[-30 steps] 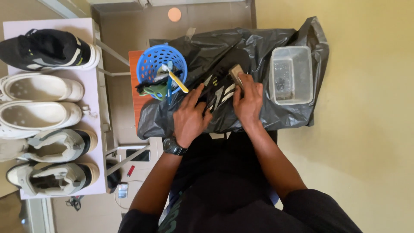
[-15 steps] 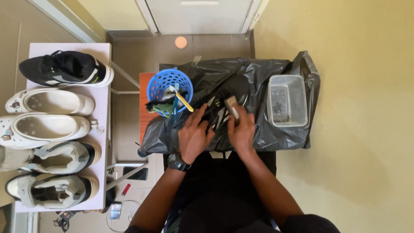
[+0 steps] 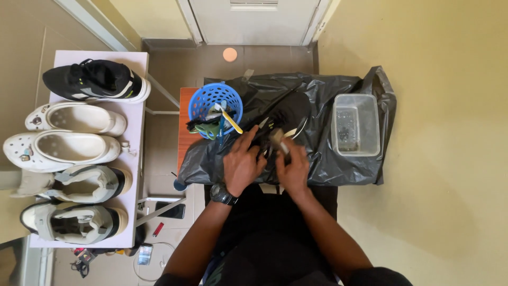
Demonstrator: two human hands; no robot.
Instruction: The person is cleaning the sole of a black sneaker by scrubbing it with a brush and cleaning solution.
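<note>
- Leftmost, a pale shelf carries five shoes in a row: a black sneaker at the far end, two white clogs in the middle, and two grey-and-cream sneakers nearest the person.
- Below the shelf, on the floor, lie a phone and a small red lighter.
- Next, a blue basket with a holed wall stands on the edge of a black plastic sheet; inside it are a toothbrush with a yellow handle, a green item and some dark bits that are too small to tell apart.
- Then the left hand, with a watch on its wrist, lies flat on a black shoe with white stripes; its fingers are spread and press on the shoe's side.
- That shoe lies on the plastic sheet, between the basket and the tub, toe pointing away from the person.
- Just right of it, the right hand is closed around a small brush, which touches the shoe.
- Farther right, a clear plastic tub sits on the sheet, apart from both hands; it holds what looks like a little water, though its contents are blurred.
</note>
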